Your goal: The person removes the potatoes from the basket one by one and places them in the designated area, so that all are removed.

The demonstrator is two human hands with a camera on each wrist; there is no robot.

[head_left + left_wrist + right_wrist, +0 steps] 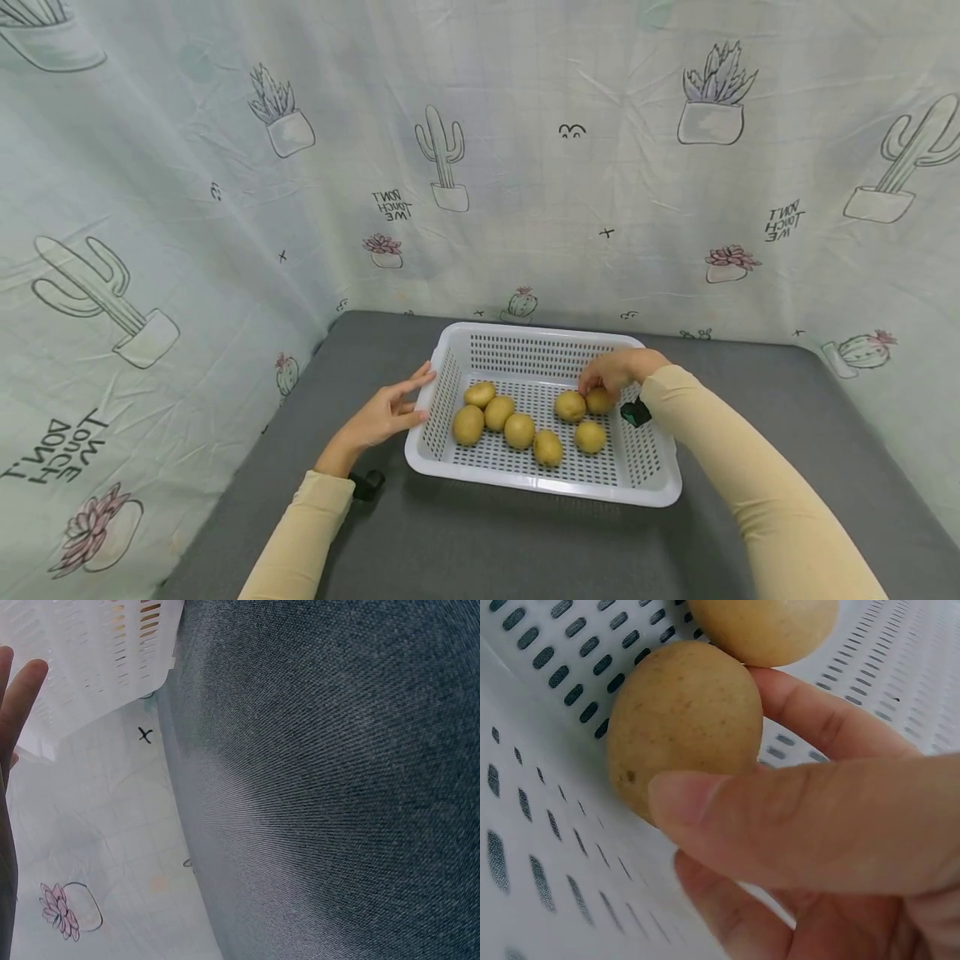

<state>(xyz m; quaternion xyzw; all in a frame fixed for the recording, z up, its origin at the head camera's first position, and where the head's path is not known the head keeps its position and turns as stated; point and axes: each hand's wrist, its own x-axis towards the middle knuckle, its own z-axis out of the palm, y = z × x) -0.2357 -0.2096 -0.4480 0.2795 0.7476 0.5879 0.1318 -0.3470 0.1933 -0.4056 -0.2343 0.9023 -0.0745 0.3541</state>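
Past the right sleeve (765, 492), gripping a potato (686, 724) inside the right end of the basket (536, 481) with right hand (618, 371), likely against rolling. Touching the left rim (416, 442) with outstretched left hand (378, 417), probably for steadying.

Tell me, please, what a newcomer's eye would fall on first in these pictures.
Probably the white basket on the grey tabletop, with yellowish potatoes on its slotted floor. Next, perhaps, the right hand gripping one potato near the basket's right end, and the left hand at its left rim. Behind hangs a pale cloth printed with potted plants.
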